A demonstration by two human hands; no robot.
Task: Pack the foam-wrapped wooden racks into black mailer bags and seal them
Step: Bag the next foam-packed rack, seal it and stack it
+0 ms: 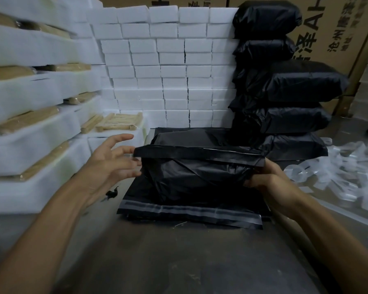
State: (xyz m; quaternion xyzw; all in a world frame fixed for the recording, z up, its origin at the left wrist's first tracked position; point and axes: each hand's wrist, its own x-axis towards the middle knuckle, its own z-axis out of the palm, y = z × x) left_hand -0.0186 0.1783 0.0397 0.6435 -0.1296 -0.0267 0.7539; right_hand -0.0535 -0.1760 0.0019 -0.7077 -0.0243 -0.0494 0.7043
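Behind filled bag (200,172), foam blocks (168,66), packed bags (285,85)

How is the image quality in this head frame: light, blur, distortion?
Head view: dim overall, the floor in shadow and the filled black bag nearly detailless; the left hand is slightly motion-blurred, the right hand sharper; wide-angle bending curves the foam stacks at left; edges go soft.
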